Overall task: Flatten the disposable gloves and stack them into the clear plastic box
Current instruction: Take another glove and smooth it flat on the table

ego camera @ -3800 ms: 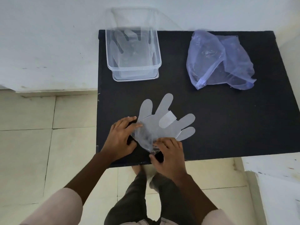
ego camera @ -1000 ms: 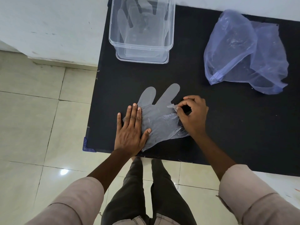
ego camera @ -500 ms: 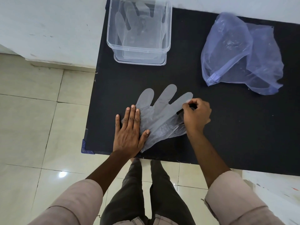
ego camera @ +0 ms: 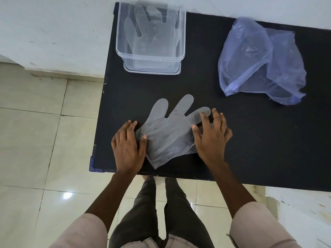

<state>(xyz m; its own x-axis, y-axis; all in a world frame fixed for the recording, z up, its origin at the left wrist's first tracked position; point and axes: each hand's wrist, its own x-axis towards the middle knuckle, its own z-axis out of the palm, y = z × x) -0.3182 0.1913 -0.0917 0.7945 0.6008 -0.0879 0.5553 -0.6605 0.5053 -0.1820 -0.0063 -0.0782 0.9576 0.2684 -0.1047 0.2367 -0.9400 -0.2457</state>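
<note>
A translucent disposable glove [ego camera: 168, 133] lies spread on the black table [ego camera: 250, 140] near its front edge, fingers pointing away from me. My left hand [ego camera: 128, 145] rests on the glove's left edge with fingers laid flat. My right hand [ego camera: 211, 136] sits on the glove's right side, fingers spread and straight, covering its outer fingers. The clear plastic box [ego camera: 150, 51] stands at the back left of the table, and at least one flattened glove [ego camera: 143, 33] lies inside it.
A crumpled bluish plastic bag [ego camera: 259, 61] lies at the back right of the table. The table's front left corner [ego camera: 95, 166] has a blue cap. Tiled floor lies to the left, a white wall behind, and my legs stand below the front edge.
My right hand let go of the glove finger it pinched and now lies open on the glove's right side. My left hand shifted slightly left to the glove's edge.
</note>
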